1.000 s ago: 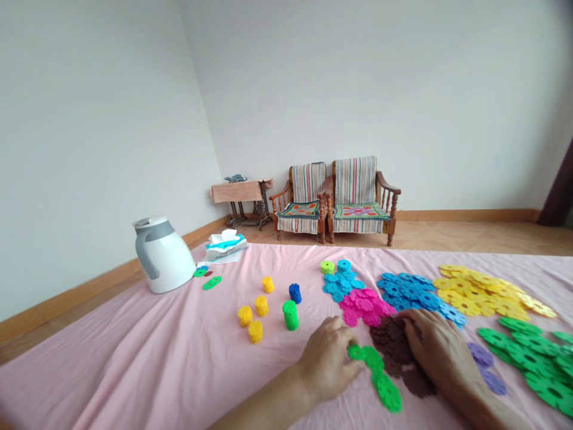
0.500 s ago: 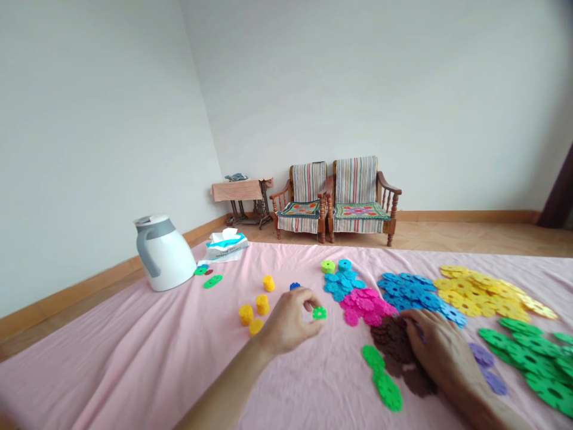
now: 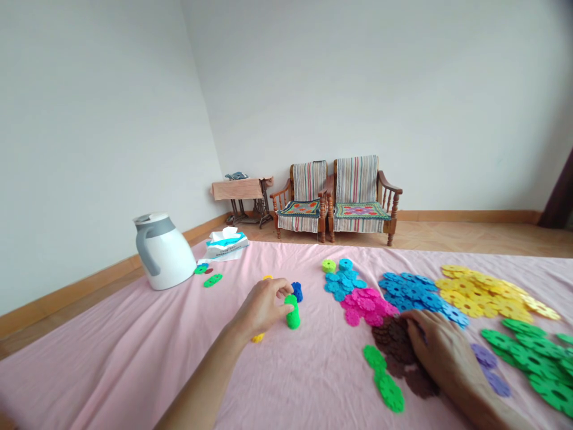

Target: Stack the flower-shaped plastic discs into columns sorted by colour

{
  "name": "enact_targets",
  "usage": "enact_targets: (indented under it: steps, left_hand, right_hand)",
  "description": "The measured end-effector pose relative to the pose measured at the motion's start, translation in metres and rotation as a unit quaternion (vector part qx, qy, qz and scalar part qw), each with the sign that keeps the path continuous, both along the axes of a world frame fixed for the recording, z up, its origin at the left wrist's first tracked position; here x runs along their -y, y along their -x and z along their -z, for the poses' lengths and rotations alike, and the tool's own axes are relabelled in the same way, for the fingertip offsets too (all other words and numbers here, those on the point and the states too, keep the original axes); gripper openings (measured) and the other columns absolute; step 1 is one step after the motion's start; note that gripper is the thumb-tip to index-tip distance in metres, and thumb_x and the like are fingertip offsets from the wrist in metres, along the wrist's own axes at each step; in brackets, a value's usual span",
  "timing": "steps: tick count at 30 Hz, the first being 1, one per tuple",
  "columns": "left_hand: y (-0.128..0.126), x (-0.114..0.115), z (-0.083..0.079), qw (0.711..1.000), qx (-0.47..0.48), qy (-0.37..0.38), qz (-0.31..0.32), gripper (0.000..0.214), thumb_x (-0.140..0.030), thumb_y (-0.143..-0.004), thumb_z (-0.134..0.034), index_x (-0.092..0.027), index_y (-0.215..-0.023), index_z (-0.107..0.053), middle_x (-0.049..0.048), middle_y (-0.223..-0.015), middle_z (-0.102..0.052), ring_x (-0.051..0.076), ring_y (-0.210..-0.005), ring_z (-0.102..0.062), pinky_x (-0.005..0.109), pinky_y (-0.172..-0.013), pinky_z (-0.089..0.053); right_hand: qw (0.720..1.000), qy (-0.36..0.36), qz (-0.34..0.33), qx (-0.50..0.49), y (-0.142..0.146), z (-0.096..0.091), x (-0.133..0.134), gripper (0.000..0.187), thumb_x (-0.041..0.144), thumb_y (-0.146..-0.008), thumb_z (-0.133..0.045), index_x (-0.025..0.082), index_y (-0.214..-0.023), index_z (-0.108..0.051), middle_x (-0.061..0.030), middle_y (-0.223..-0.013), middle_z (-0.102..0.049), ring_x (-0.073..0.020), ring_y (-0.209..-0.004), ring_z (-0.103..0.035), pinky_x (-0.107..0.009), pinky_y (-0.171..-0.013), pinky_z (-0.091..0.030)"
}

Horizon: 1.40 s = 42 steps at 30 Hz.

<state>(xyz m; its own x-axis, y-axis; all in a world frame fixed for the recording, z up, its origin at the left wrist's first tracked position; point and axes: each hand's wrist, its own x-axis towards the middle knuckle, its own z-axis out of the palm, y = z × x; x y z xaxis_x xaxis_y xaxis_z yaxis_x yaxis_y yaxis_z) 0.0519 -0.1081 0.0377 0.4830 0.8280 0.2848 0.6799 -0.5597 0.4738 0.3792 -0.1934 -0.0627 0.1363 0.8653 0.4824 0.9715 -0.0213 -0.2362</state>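
My left hand (image 3: 264, 304) is pinched on a short green stack of flower-shaped discs (image 3: 293, 318), thumb on the near side. The stack stands nearly upright on the pink cloth, its upper end tilted towards my fingers. Just behind it is a dark blue stack (image 3: 297, 291). Yellow stacks (image 3: 258, 337) are mostly hidden by the hand. My right hand (image 3: 441, 352) rests palm down over a pile of brown discs (image 3: 396, 346), fingers bent but apart; a bit of purple shows beneath it. Loose green discs (image 3: 389, 391) lie left of that hand.
Pink (image 3: 367, 307), light blue (image 3: 344, 283), blue (image 3: 409, 289), yellow (image 3: 483, 292) and green disc piles (image 3: 532, 358) spread across the right. Purple discs (image 3: 486, 356) lie beside my right wrist. A white kettle (image 3: 170, 257) and tissue box (image 3: 227, 243) stand at the left.
My left hand has moved left and slightly down with the green stack, which has turned from end-on to nearly upright. The dark blue stack shows more now. The right hand stays put.
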Motion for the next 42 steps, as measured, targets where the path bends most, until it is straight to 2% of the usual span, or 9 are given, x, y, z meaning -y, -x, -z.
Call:
enact_targets:
  steps: [13,19,26,33,36,38,40,42]
  left_hand:
    - [-0.001,-0.002,0.007,0.999,-0.035,0.007,-0.009,0.024,-0.016,-0.065,-0.062,-0.021,-0.088,-0.065,0.0006,-0.089,-0.067,0.017,-0.084,-0.06,0.026,-0.076,-0.045]
    - [0.0,0.0,0.003,0.999,-0.038,0.013,-0.009,0.027,-0.016,-0.064,-0.062,-0.022,-0.09,-0.065,0.0009,-0.091,-0.067,0.018,-0.083,-0.059,0.027,-0.076,-0.045]
    - [0.013,-0.002,-0.003,0.995,-0.059,0.042,0.071,0.052,-0.007,-0.067,-0.05,-0.028,-0.114,-0.059,0.0002,-0.105,-0.062,0.014,-0.08,-0.057,0.025,-0.076,-0.044]
    - [0.013,-0.002,-0.002,0.992,-0.069,0.038,0.103,0.056,-0.004,-0.07,-0.046,-0.03,-0.118,-0.057,0.0003,-0.105,-0.063,0.015,-0.085,-0.057,0.025,-0.08,-0.043]
    - [0.015,-0.005,-0.001,0.994,-0.053,0.046,0.082,0.054,-0.005,-0.069,-0.048,-0.026,-0.118,-0.058,0.0009,-0.107,-0.064,0.014,-0.08,-0.058,0.026,-0.077,-0.045]
    - [0.014,-0.007,0.001,0.999,-0.013,0.038,0.037,0.05,-0.007,-0.07,-0.047,-0.023,-0.115,-0.059,0.003,-0.106,-0.064,0.015,-0.081,-0.059,0.026,-0.075,-0.047]
    - [0.009,-0.008,0.003,0.996,0.083,0.022,-0.029,0.045,-0.01,-0.073,-0.046,-0.018,-0.115,-0.058,0.0067,-0.108,-0.064,0.017,-0.087,-0.06,0.028,-0.078,-0.048]
    - [0.003,-0.004,0.005,0.973,0.217,0.024,-0.077,0.043,-0.014,-0.077,-0.046,-0.013,-0.119,-0.054,0.0108,-0.113,-0.061,0.019,-0.098,-0.059,0.031,-0.085,-0.047]
  right_hand:
    - [1.0,0.005,-0.002,0.005,-0.001,0.001,0.0,0.032,0.029,-0.087,-0.034,0.025,-0.096,-0.064,-0.0029,-0.094,-0.069,-0.0209,-0.088,-0.061,-0.036,-0.077,-0.042]
    - [1.0,0.0,-0.003,0.008,-0.001,0.0,0.0,0.031,0.03,-0.087,-0.034,0.025,-0.094,-0.064,-0.0027,-0.092,-0.069,-0.0203,-0.087,-0.061,-0.035,-0.077,-0.042]
    - [1.0,0.006,-0.003,0.013,-0.002,0.002,-0.001,0.031,0.03,-0.088,-0.033,0.024,-0.095,-0.063,-0.0033,-0.094,-0.069,-0.0204,-0.087,-0.061,-0.035,-0.078,-0.042]
    - [1.0,0.01,0.0,0.006,-0.001,0.002,-0.001,0.032,0.03,-0.088,-0.032,0.024,-0.094,-0.063,-0.0034,-0.093,-0.069,-0.0204,-0.087,-0.061,-0.036,-0.077,-0.042]
    - [1.0,0.0,-0.004,0.001,-0.002,0.003,-0.001,0.031,0.031,-0.087,-0.034,0.023,-0.095,-0.063,-0.004,-0.094,-0.068,-0.0215,-0.087,-0.06,-0.037,-0.078,-0.043]
    - [1.0,-0.017,-0.005,-0.006,-0.001,0.001,-0.001,0.03,0.032,-0.087,-0.036,0.023,-0.096,-0.063,-0.0045,-0.095,-0.068,-0.0229,-0.089,-0.06,-0.038,-0.079,-0.043]
    - [0.999,-0.038,-0.012,-0.016,0.003,-0.004,0.0,0.03,0.033,-0.086,-0.038,0.023,-0.098,-0.063,-0.0046,-0.097,-0.068,-0.0242,-0.092,-0.059,-0.04,-0.081,-0.042]
    - [0.997,-0.056,-0.03,-0.041,0.013,-0.011,0.001,0.03,0.035,-0.086,-0.038,0.023,-0.098,-0.064,-0.0047,-0.098,-0.068,-0.0245,-0.094,-0.059,-0.041,-0.083,-0.042]
